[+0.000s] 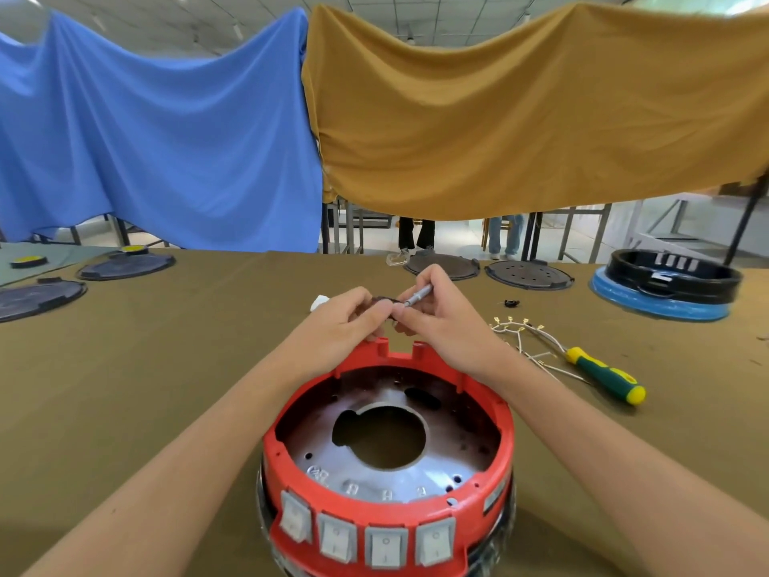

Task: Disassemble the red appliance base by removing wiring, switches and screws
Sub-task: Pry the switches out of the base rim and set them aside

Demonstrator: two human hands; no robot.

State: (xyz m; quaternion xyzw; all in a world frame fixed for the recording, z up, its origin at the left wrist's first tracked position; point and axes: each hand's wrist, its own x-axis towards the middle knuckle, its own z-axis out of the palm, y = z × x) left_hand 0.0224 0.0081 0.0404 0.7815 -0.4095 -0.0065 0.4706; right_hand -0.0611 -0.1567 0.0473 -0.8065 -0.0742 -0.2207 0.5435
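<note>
Left hand sits just beyond the far rim of the red appliance base, fingers curled and pinching a small dark part at the fingertips; what the part is, too small to tell.

Right hand meets it from the other side, fingers closed around a slim metal tool. Tool's long axis runs from upper right down-left, tip pointing into the pinched part. Both hands touch or nearly touch over the part; the coming move likely turns on that tip staying lined up with the piece held in the left fingers.

Red base stands directly below and nearer the camera than both hands, open side up, metal plate with a large centre hole inside, four grey rocker switches in its near wall, not yet out.

To the right, loose white wiring lies on the cloth, touching a green-and-yellow screwdriver.

Surface: olive-brown table cloth. Dark round lids lie far left and far centre. A black-and-blue base far right. Behind, blue and mustard sheets hang.
</note>
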